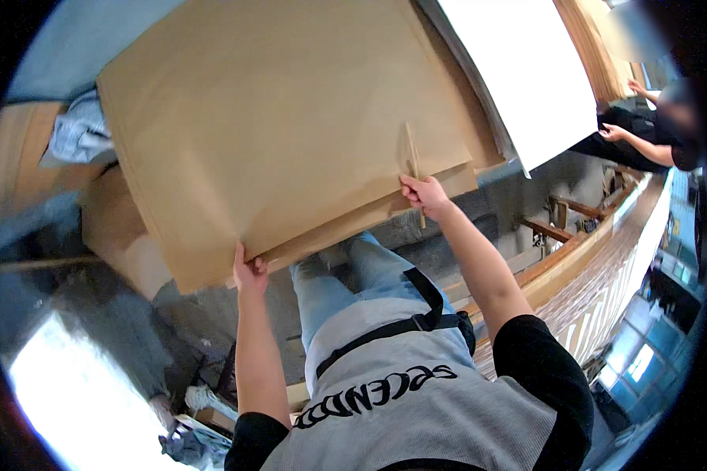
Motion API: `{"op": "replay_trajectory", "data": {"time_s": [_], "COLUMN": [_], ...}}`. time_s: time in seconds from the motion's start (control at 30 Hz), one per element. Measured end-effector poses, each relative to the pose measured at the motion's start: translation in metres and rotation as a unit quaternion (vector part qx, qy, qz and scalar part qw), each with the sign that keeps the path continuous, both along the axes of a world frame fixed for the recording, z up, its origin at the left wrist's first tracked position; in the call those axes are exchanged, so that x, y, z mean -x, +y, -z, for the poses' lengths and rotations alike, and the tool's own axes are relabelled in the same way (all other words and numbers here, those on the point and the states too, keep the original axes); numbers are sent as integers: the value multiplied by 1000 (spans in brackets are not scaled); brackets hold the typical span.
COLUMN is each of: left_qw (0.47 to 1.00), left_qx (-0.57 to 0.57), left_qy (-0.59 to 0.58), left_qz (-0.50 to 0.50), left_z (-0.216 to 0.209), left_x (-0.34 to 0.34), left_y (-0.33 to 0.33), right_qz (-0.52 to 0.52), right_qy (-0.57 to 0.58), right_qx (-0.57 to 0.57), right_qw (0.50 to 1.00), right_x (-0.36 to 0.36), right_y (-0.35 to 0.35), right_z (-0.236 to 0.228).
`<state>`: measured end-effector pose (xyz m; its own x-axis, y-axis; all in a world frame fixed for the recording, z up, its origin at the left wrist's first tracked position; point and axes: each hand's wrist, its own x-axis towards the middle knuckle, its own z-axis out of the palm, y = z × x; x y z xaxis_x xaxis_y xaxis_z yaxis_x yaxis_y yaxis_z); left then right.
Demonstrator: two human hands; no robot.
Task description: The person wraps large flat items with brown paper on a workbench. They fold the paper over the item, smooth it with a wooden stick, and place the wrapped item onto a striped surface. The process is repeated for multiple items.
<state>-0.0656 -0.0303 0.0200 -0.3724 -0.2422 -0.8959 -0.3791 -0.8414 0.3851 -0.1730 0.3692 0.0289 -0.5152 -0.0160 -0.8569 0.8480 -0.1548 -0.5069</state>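
Note:
A large sheet of brown paper point(291, 110) covers the work surface before me, lying over more brown sheets whose edge shows along the near side. At its near left edge, my left hand point(249, 271) is closed with the paper's border pinched in it. My right hand point(424, 195) grips a thin wooden stick point(412, 145) near the sheet's near right edge. The stick rises above the fist over the paper, and its lower end pokes out below. Whether the right fingers also touch the paper's edge, I cannot tell.
A stack of white sheets point(522, 71) lies to the right of the brown paper. Beyond it another person's hand point(613, 133) is at the far right. A grey cloth point(82, 129) rests at the left. A long wooden-edged bench point(597, 259) runs along my right.

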Motion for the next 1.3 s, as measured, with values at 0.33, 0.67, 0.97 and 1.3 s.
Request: {"op": "replay_trajectory", "data": {"time_s": [0.33, 0.67, 0.97, 1.3], "left_qw": [993, 981, 983, 986], "left_qx": [44, 42, 79, 72], "left_qy": [7, -46, -46, -75], "left_qz": [114, 182, 159, 129], "left_z": [10, 34, 21, 22], "left_x": [-18, -27, -17, -22], "left_y": [11, -17, -9, -10], "right_qz": [-28, 81, 186, 83], "right_qy": [53, 142, 105, 19], "right_qx": [-9, -306, -624, -625], "right_qw": [998, 938, 751, 776], "right_x": [-28, -80, -52, -26], "right_y": [26, 162, 311, 322], "right_z": [2, 8, 42, 38]}}
